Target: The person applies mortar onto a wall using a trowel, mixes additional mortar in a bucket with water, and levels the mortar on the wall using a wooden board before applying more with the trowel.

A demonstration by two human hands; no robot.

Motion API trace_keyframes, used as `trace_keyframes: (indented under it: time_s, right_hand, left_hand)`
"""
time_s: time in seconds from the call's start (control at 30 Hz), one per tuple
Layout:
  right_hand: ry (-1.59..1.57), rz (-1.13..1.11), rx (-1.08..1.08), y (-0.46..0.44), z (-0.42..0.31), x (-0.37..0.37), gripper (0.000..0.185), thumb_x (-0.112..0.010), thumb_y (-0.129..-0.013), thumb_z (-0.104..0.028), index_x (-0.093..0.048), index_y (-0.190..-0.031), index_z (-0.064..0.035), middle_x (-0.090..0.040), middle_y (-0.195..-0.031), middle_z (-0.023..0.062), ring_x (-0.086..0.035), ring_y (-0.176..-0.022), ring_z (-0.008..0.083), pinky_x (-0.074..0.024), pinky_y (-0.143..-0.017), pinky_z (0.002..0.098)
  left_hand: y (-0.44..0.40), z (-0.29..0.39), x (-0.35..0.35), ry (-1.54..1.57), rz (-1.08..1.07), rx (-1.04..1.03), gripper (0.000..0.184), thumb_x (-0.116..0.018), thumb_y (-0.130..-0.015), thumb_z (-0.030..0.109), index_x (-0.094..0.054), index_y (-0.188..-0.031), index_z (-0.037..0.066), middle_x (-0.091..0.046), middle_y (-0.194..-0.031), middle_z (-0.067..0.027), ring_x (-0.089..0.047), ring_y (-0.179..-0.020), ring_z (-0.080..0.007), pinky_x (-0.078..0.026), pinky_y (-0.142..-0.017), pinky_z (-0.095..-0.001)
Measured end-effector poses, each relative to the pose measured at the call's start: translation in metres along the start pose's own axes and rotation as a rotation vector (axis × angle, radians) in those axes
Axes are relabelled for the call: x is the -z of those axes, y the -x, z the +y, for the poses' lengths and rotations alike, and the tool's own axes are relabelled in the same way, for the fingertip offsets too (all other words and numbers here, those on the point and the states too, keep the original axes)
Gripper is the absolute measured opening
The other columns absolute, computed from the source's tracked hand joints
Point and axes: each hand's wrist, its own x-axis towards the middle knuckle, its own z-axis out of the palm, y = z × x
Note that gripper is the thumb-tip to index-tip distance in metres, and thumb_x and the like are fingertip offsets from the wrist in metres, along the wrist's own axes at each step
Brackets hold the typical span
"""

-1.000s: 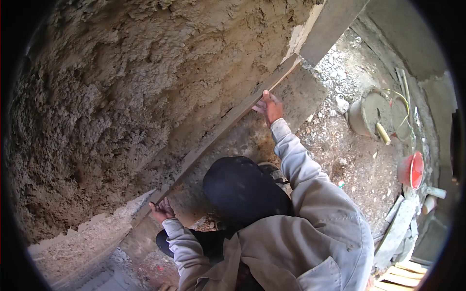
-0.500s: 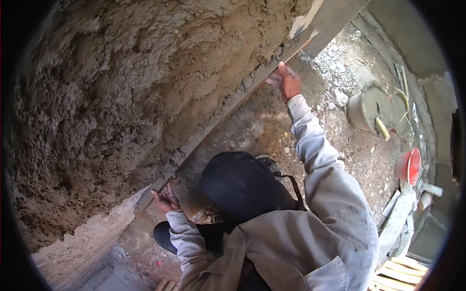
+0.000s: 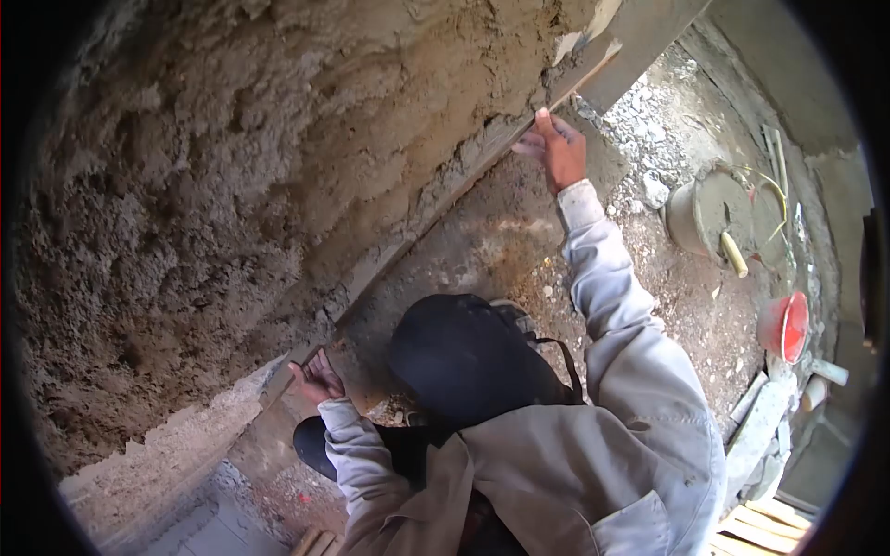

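Observation:
A long, narrow straightedge board [image 3: 422, 227] lies diagonally along the lower edge of a rough wall [image 3: 204, 176] coated in wet mortar. Mortar clings along the board's upper side. My left hand [image 3: 318, 378] is closed on the board close to its lower-left end, thumb on top and fingers beneath. Farther up, my right hand [image 3: 560, 156] grips the same board near its upper-right end, the thumb pressed on its edge. Both arms are spread wide, and the fingers under the board are partly hidden.
A round tub [image 3: 684, 218] of mortar, with a wooden handle [image 3: 733, 254] sticking out, stands at right. Near it are a red bucket [image 3: 784, 326] and broken slabs [image 3: 756, 435]. Rubble [image 3: 649, 125] covers part of the ground. My dark-clad knee [image 3: 445, 357] is below the board.
The board has slid slightly toward the upper right, and my right hand has gone a little that way with it. My left hand stays nearly in place. The view has shifted slightly.

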Motion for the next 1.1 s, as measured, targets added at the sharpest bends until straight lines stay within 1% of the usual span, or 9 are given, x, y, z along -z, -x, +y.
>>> trace_keyframes:
  time_s: [0.13,0.3,0.57,0.7,0.8,0.9,0.93,1.03,1.1]
  right_hand:
    - [-0.032,-0.021,0.019,0.012,-0.009,-0.008,0.047,-0.059,-0.097,-0.032,-0.056,-0.115,0.0112,-0.064,-0.103,0.015,-0.066,-0.087,0.0225,-0.0606,-0.074,0.0365]
    - [-0.061,0.006,0.072,0.024,0.008,-0.018,0.046,-0.063,-0.095,-0.03,-0.061,-0.109,0.0132,-0.063,-0.094,0.014,-0.065,-0.079,0.0202,-0.0615,-0.068,0.0326]
    - [-0.001,-0.006,0.076,0.009,-0.041,-0.011,0.048,-0.064,-0.094,-0.029,-0.058,-0.109,0.0153,-0.063,-0.091,0.0176,-0.065,-0.073,0.0209,-0.0598,-0.065,0.0308]
    - [-0.016,0.022,0.089,0.017,-0.042,-0.019,0.048,-0.065,-0.094,-0.028,-0.057,-0.11,0.0162,-0.063,-0.091,0.0188,-0.065,-0.078,0.0216,-0.0604,-0.068,0.0312]
    - [-0.01,-0.022,0.057,0.033,-0.036,-0.028,0.047,-0.062,-0.096,-0.027,-0.055,-0.115,0.0148,-0.062,-0.099,0.0151,-0.065,-0.086,0.024,-0.0604,-0.074,0.0358]
    - [0.001,-0.047,0.073,0.039,-0.033,-0.033,0.044,-0.062,-0.096,-0.025,-0.055,-0.115,0.0149,-0.062,-0.099,0.0143,-0.065,-0.087,0.0232,-0.0605,-0.074,0.0358]
    - [0.008,-0.063,0.079,0.036,-0.031,-0.031,0.043,-0.062,-0.096,-0.024,-0.055,-0.114,0.0148,-0.062,-0.1,0.0138,-0.065,-0.086,0.0222,-0.0604,-0.073,0.0356]
    - [-0.028,-0.004,0.101,0.029,-0.048,-0.031,0.039,-0.065,-0.093,-0.023,-0.06,-0.103,0.0151,-0.062,-0.086,0.0161,-0.064,-0.073,0.0193,-0.061,-0.065,0.0319]
    - [-0.028,-0.021,0.09,0.017,-0.062,-0.025,0.042,-0.065,-0.093,-0.023,-0.058,-0.107,0.0161,-0.063,-0.088,0.018,-0.065,-0.075,0.021,-0.0613,-0.067,0.0319]
  left_hand:
    - [0.002,0.0,-0.002,0.017,-0.013,-0.028,0.059,-0.06,-0.095,0.04,-0.045,-0.132,-0.004,-0.049,-0.138,-0.0195,-0.044,-0.13,-0.0328,-0.032,-0.113,-0.0495]
    - [-0.016,0.009,0.024,0.086,0.059,-0.012,0.059,-0.061,-0.094,0.039,-0.048,-0.129,-0.007,-0.051,-0.135,-0.0199,-0.045,-0.128,-0.033,-0.032,-0.113,-0.0505]
    - [0.009,0.006,-0.012,0.079,0.076,-0.029,0.052,-0.063,-0.094,0.035,-0.052,-0.125,-0.006,-0.054,-0.131,-0.019,-0.047,-0.126,-0.0327,-0.034,-0.112,-0.0482]
    - [0.003,0.005,-0.008,0.118,0.072,-0.029,0.051,-0.063,-0.094,0.035,-0.052,-0.124,-0.004,-0.054,-0.13,-0.0187,-0.047,-0.125,-0.0325,-0.035,-0.111,-0.0479]
    - [-0.008,0.019,0.014,0.113,0.092,-0.023,0.051,-0.064,-0.093,0.035,-0.053,-0.123,-0.005,-0.056,-0.128,-0.0189,-0.049,-0.124,-0.0329,-0.035,-0.111,-0.0481]
    - [-0.013,0.028,0.017,0.103,0.104,-0.035,0.051,-0.066,-0.092,0.035,-0.054,-0.121,-0.005,-0.057,-0.125,-0.0191,-0.05,-0.122,-0.0331,-0.036,-0.111,-0.0486]
    - [-0.015,0.027,0.016,0.107,0.09,-0.034,0.051,-0.066,-0.091,0.034,-0.054,-0.12,-0.006,-0.058,-0.125,-0.0192,-0.051,-0.122,-0.033,-0.037,-0.111,-0.0486]
    - [-0.001,0.024,0.001,0.096,0.086,-0.069,0.05,-0.068,-0.091,0.033,-0.054,-0.117,-0.006,-0.058,-0.123,-0.0201,-0.052,-0.12,-0.0324,-0.038,-0.11,-0.0487]
    - [0.01,0.022,-0.013,0.075,0.052,-0.059,0.049,-0.068,-0.091,0.033,-0.054,-0.117,-0.006,-0.058,-0.123,-0.0205,-0.053,-0.119,-0.032,-0.038,-0.11,-0.0486]
